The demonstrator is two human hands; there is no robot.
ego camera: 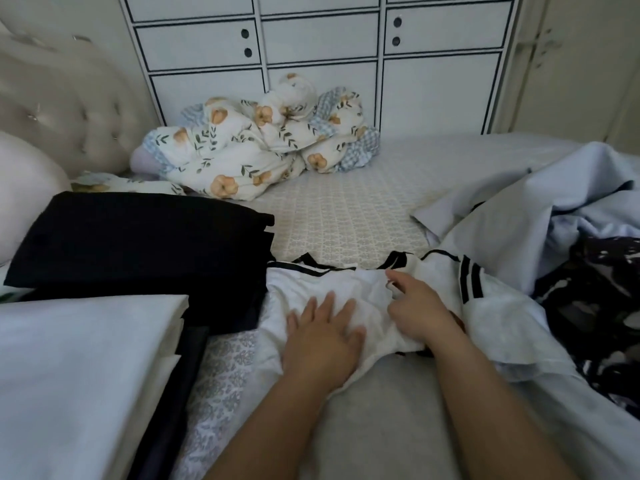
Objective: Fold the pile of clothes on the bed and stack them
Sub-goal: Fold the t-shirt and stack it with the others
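I see both forearms reaching forward over the bed (346, 216). My left hand (323, 336) lies flat, fingers straight and spread, palm pressing the white garment with black stripes (367, 303), its grip wide and holding nothing. My right hand (417, 311) sits just beside it, knuckles up, fingers curled into a fold of the same garment, index finger extended forward. The garment lies crumpled on the bed between the folded black clothes (138, 244) at left and the unfolded pale blue pile (540, 209) at right.
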